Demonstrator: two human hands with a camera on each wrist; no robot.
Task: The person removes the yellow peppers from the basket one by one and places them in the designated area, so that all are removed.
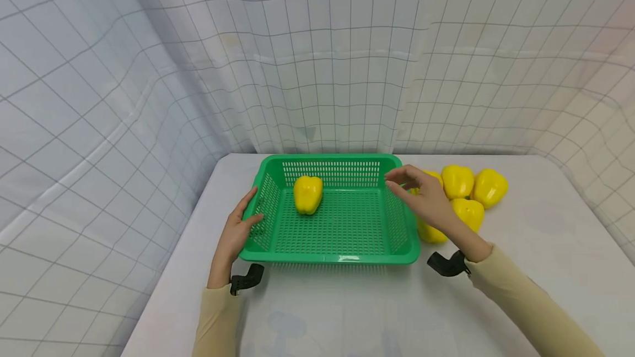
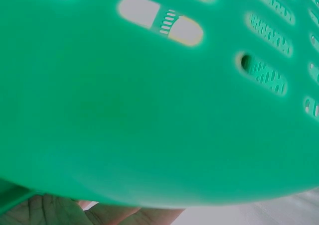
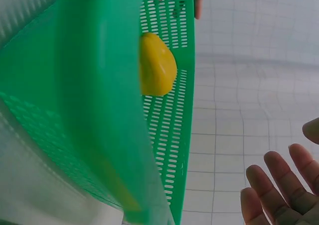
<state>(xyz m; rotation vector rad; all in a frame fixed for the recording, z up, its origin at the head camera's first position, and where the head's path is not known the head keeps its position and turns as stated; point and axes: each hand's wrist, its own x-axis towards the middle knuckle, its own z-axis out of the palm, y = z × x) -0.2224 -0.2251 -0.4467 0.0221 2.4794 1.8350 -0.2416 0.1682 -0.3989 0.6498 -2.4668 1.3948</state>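
Note:
A green plastic basket (image 1: pixel 342 259) with slotted walls lies in the middle of the table. One yellow bell pepper (image 1: pixel 308 194) sits inside it, left of centre and near the back wall. My left hand (image 1: pixel 237 231) holds the basket's left rim, thumb over the inner side and fingers along the outside. In the left wrist view the basket wall (image 2: pixel 124 110) covers most of that hand. Over the right rim hovers my right hand (image 1: pixel 421 191), its fingers slightly bent and nothing in them. The right wrist view shows those fingers (image 3: pixel 271 182) spread apart, beside the basket.
Several more yellow bell peppers (image 1: pixel 489 187) stand grouped on the white table (image 1: pixel 541 225) to the right of the basket, some partly behind my right hand. A grid-patterned white curtain (image 1: pixel 337 70) encloses the back and sides.

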